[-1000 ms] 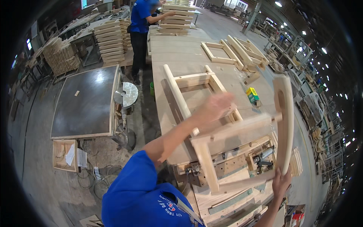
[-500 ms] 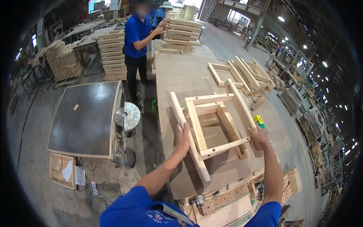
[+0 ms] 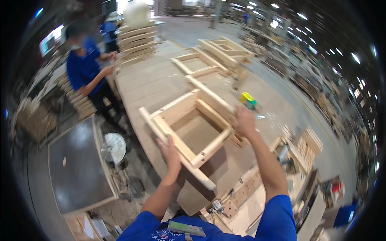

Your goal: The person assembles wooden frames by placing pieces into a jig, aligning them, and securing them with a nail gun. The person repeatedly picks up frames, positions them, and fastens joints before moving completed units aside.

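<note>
A light wooden square frame (image 3: pixel 212 148) stands on the brown-topped table, with a long wooden leg along each side. My left hand (image 3: pixel 171 156) presses against the left leg (image 3: pixel 201 177), its palm on the outer side and fingers stretched along it. The right leg (image 3: pixel 211 95) is gripped near its close end by my right hand (image 3: pixel 244 121), fingers curled round it. Both legs lie close along the frame's sides; the right joint is partly hidden and blurred.
More wooden frames (image 3: pixel 197 62) lie farther along the table (image 3: pixel 140 86). A yellow-and-green box (image 3: pixel 248 99) sits past my right hand. A wooden jig with metal clamps (image 3: pixel 241 193) is close to my body. At left are a dark-topped table (image 3: pixel 80 168), a round disc (image 3: pixel 114 148) and a co-worker (image 3: pixel 84 68).
The two legs, earlier spaced away from the frame, now sit close against its sides. My hands have come nearer to each other. The whole view has turned.
</note>
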### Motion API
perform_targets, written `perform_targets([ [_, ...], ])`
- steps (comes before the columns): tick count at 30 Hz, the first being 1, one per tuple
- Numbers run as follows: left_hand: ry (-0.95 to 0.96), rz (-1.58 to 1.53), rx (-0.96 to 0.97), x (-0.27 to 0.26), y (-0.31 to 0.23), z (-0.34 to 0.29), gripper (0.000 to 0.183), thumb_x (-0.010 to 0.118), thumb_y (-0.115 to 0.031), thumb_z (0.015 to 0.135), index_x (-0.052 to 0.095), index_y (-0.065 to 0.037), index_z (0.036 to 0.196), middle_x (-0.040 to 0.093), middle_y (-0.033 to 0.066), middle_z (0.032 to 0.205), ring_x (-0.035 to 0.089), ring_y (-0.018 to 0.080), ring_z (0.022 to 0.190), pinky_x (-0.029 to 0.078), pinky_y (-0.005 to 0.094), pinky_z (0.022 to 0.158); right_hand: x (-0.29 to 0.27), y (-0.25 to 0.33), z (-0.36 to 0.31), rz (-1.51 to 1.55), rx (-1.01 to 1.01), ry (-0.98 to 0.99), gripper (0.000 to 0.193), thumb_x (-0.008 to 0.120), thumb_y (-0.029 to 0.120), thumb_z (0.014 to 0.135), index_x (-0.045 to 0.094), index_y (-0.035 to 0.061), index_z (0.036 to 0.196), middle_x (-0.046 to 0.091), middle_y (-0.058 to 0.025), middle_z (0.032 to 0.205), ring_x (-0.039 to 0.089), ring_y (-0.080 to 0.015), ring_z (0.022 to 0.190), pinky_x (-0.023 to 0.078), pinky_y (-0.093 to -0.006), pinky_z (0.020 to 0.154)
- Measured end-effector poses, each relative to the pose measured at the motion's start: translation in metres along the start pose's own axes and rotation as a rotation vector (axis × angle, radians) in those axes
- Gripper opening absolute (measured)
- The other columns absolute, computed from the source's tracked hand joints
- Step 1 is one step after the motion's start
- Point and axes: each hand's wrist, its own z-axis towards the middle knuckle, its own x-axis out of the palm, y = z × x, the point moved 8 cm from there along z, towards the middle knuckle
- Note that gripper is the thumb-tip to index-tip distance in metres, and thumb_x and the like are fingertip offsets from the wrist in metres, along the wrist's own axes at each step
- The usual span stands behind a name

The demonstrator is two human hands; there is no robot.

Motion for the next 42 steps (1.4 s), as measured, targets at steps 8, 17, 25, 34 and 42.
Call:
perform_targets([
  [8, -0.115, 0.539, 0.452, -0.054, -0.046, 0.019, 0.053, 0.056, -0.027, 0.113, 0.047, 0.003, 0.156, 0.052, 0.0245, 0.157, 0.055, 0.0358, 0.139, 0.044, 0.0432, 0.117, -0.067, 0.041, -0.287, 0.935, 0.247, 0.234, 0.045, 0.073, 0.034, 0.102, 0.066, 0.0049, 0.136, 0.077, -0.0148, 0.113, 0.073, -0.0279, 0.106, 0.058, -0.0423, 0.095],
  [17, 0.752, 0.574, 1.427, 0.144, -0.088, -0.26, 0.049, 0.045, -0.042, 0.115, 0.055, -0.017, 0.156, 0.057, 0.0141, 0.157, 0.056, 0.0345, 0.143, 0.042, 0.0601, 0.118, -0.149, 0.081, -0.742, 0.619, 1.34, -0.292, 0.042, 0.072, 0.035, 0.101, 0.067, 0.0058, 0.131, 0.077, -0.0146, 0.108, 0.075, -0.0316, 0.101, 0.058, -0.0428, 0.086],
  [25, 1.92, 0.218, 0.527, 0.119, 0.001, -0.648, 0.036, 0.059, -0.023, 0.112, 0.067, 0.0, 0.139, 0.073, 0.0184, 0.131, 0.07, 0.0304, 0.119, 0.055, 0.0432, 0.104, -0.299, 0.309, -1.061, -0.787, 2.215, -0.778, 0.049, 0.073, 0.038, 0.097, 0.063, 0.0075, 0.133, 0.068, -0.0174, 0.115, 0.067, -0.0398, 0.109, 0.056, -0.0517, 0.091],
  [34, 2.733, 0.073, 0.609, -0.091, -0.017, -0.88, 0.035, 0.064, -0.021, 0.108, 0.071, 0.004, 0.132, 0.077, 0.0183, 0.118, 0.072, 0.0276, 0.111, 0.055, 0.0381, 0.1, -0.251, 0.398, -1.203, -0.376, 2.679, -0.832, 0.043, 0.068, 0.039, 0.095, 0.066, 0.002, 0.117, 0.075, -0.0274, 0.109, 0.072, -0.047, 0.107, 0.055, -0.061, 0.092],
  [42, 2.926, -0.108, 0.521, -0.137, 0.0, -0.892, 0.03, 0.068, -0.016, 0.106, 0.071, 0.006, 0.127, 0.077, 0.013, 0.11, 0.071, 0.0213, 0.1, 0.055, 0.0342, 0.091, -0.331, 0.442, -1.182, -0.712, 2.513, -1.052, 0.038, 0.065, 0.038, 0.094, 0.069, 0.0001, 0.1, 0.075, -0.0272, 0.098, 0.073, -0.0486, 0.095, 0.057, -0.0576, 0.086],
])
